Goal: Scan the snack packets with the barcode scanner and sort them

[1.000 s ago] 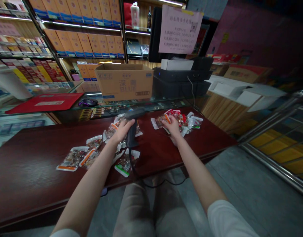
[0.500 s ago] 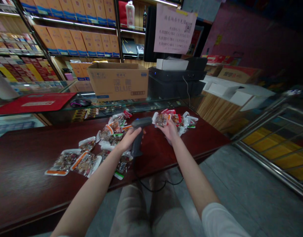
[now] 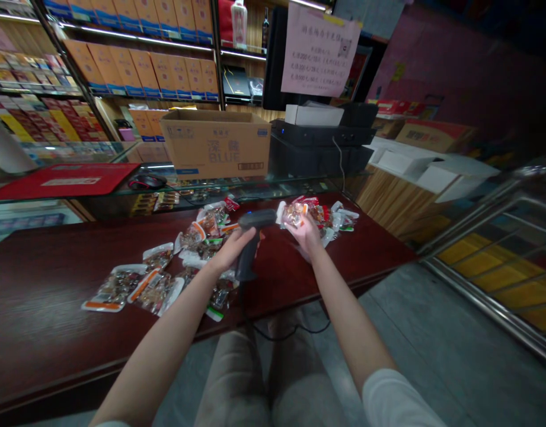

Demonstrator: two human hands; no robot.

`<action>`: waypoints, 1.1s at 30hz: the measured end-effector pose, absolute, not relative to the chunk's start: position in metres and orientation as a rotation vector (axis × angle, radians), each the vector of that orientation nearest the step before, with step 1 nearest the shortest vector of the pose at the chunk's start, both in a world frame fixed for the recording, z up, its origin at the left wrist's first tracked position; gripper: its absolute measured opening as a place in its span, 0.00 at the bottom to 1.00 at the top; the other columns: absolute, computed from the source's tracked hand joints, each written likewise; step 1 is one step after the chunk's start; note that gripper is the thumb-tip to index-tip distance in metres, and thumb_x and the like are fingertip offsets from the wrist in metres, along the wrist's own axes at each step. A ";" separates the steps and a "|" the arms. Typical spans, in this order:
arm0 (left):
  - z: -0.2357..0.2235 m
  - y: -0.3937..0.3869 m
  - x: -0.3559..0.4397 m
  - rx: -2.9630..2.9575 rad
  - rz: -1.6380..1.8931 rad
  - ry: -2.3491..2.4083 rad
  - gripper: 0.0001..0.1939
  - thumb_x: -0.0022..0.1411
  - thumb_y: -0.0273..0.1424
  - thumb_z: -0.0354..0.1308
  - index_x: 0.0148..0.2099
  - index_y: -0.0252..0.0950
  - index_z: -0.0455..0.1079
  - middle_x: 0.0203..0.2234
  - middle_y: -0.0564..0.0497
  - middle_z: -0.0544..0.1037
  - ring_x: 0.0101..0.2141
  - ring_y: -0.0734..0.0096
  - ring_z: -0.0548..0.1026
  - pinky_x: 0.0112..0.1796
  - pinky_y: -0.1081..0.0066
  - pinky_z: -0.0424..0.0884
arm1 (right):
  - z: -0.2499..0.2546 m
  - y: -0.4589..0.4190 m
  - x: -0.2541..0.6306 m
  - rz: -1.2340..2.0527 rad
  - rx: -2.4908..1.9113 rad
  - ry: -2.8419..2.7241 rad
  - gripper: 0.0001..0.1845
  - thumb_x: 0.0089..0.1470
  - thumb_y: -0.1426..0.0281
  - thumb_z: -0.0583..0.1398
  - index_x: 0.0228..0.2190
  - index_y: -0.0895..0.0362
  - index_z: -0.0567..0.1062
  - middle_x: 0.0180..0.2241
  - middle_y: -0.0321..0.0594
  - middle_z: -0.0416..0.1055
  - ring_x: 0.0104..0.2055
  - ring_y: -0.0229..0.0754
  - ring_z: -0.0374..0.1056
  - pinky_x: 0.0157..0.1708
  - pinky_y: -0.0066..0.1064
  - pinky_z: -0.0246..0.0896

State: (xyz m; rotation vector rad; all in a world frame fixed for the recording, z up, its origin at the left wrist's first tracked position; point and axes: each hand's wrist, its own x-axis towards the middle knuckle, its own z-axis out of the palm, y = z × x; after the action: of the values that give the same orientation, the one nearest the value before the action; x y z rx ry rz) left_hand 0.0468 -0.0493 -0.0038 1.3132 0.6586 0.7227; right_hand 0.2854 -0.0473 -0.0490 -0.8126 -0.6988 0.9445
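The person's left hand (image 3: 227, 255) grips a black handheld barcode scanner (image 3: 249, 252) just above the middle of the dark red wooden bench (image 3: 50, 296). Its fingers (image 3: 238, 240) are clamped around the scanner's handle, and the scanner's head points across toward the other hand. The right hand (image 3: 306, 235) holds a clear vacuum-sealed snack packet (image 3: 294, 214) with an orange strip, its fingers (image 3: 305, 222) closed together on the packet, which sits just beside the scanner's head — near, but not touching.

More sealed packets lie on the bench in 2 loose groups: a larger spread (image 3: 184, 255) under and to the left of the scanner, running from the far edge toward the near edge, and a smaller heap (image 3: 337, 218) by the far edge, just beyond the right hand. A black cable (image 3: 277, 335) drops from the scanner over the near edge, above the person's knees (image 3: 232, 379).

Beyond the far edge stands a glass display counter (image 3: 250, 190) carrying an open cardboard box (image 3: 214, 144), a red mat (image 3: 66, 174) and a computer mouse (image 3: 147, 182). To the right of the box sits a black printer (image 3: 319, 133), below a pink paper notice (image 3: 321, 50) — and shelves of boxed goods (image 3: 143, 71) fill the wall behind.
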 end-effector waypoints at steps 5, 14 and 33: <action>0.007 -0.037 0.024 1.235 0.812 0.594 0.29 0.54 0.55 0.58 0.43 0.34 0.73 0.25 0.51 0.73 0.21 0.76 0.68 0.22 0.74 0.63 | -0.051 -0.050 0.302 0.337 -1.241 -0.945 0.18 0.58 0.62 0.53 0.48 0.50 0.72 0.55 0.45 0.66 0.61 0.48 0.58 0.62 0.48 0.52; 0.017 -0.018 -0.007 1.115 0.894 0.713 0.27 0.56 0.54 0.55 0.41 0.35 0.73 0.23 0.51 0.71 0.20 0.75 0.66 0.21 0.73 0.60 | -0.051 -0.064 0.307 -0.347 -1.898 -1.048 0.24 0.56 0.71 0.53 0.53 0.53 0.71 0.56 0.54 0.62 0.59 0.60 0.54 0.57 0.57 0.44; 0.014 -0.012 -0.015 1.154 0.882 0.746 0.28 0.56 0.57 0.53 0.40 0.36 0.72 0.23 0.50 0.71 0.22 0.73 0.68 0.21 0.73 0.61 | -0.051 -0.059 0.254 -0.213 -1.678 -1.641 0.18 0.57 0.67 0.57 0.49 0.53 0.74 0.59 0.49 0.63 0.66 0.55 0.49 0.65 0.58 0.20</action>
State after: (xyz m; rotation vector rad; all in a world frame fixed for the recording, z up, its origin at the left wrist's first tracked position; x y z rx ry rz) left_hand -0.0149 -0.0119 0.0142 1.1537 0.7459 0.8818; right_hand 0.2544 -0.0588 -0.0510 -1.6776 -1.6413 -0.2135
